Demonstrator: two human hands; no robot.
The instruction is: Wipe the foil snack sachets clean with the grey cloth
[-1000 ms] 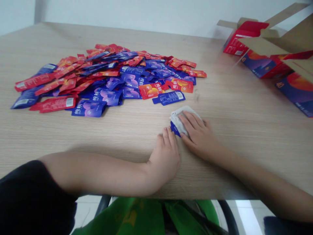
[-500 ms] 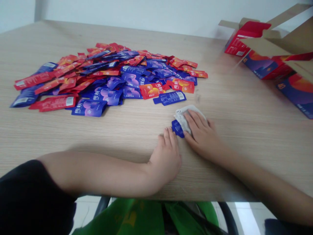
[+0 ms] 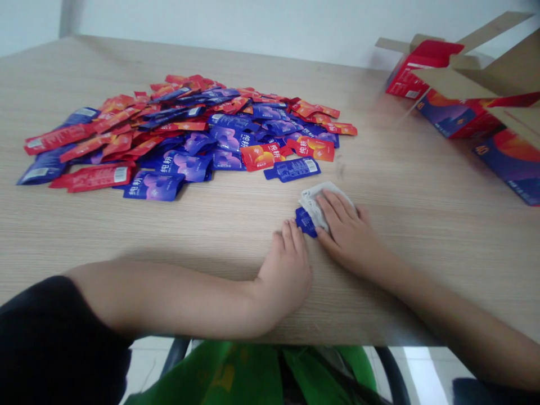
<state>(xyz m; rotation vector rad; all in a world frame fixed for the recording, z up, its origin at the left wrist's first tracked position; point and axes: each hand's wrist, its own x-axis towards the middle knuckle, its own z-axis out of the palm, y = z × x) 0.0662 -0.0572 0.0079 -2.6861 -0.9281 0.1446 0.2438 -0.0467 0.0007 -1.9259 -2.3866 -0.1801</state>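
A blue sachet [image 3: 306,221] lies on the table, partly covered by a folded white cloth [image 3: 314,202]. My right hand [image 3: 343,228] presses the cloth down over the sachet, its fingers bent across the fabric. To the left of it, my left hand [image 3: 289,261] rests on the table with fingers together, the tips pinning the sachet's near left edge. How much of the sachet runs under the cloth is hidden. Just beyond both hands lies another blue sachet [image 3: 297,169] with a barcode, at the edge of a big heap of red and blue sachets [image 3: 228,138].
Open cardboard boxes stand at the back right: a red one [image 3: 407,81], a blue and red one [image 3: 453,115], and another [image 3: 512,163] nearer with flaps spread. A white wall [image 3: 253,28] borders the table's [image 3: 84,230] far edge. Below the near edge shows green fabric [image 3: 248,371].
The right hand and cloth have shifted very slightly over the sachet. The left hand keeps its place at the sachet's edge; the view has tilted a little.
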